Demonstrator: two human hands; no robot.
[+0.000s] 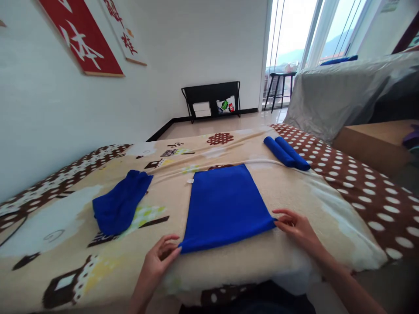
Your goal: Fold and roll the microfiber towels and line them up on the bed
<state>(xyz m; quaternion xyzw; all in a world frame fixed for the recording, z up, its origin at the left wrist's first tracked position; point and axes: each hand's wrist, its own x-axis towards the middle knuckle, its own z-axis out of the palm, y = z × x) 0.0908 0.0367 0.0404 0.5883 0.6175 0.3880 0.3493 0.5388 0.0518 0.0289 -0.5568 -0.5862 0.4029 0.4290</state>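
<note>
A blue cloth towel lies spread flat on the patterned blanket, its near edge turned up in a narrow fold. My left hand pinches the near left corner between thumb and fingers. At the near right corner, my right hand grips the cloth the same way. To the left rests a crumpled blue cloth, apart from both hands. Two rolled blue towels lie side by side at the far right. A small white tag sticks out from the spread towel's left edge.
The blanket covers a bed with a brown, white-dotted border. A cardboard box stands to the right, below furniture under plastic sheeting. A black rack is against the far wall, and a stool stands by the window.
</note>
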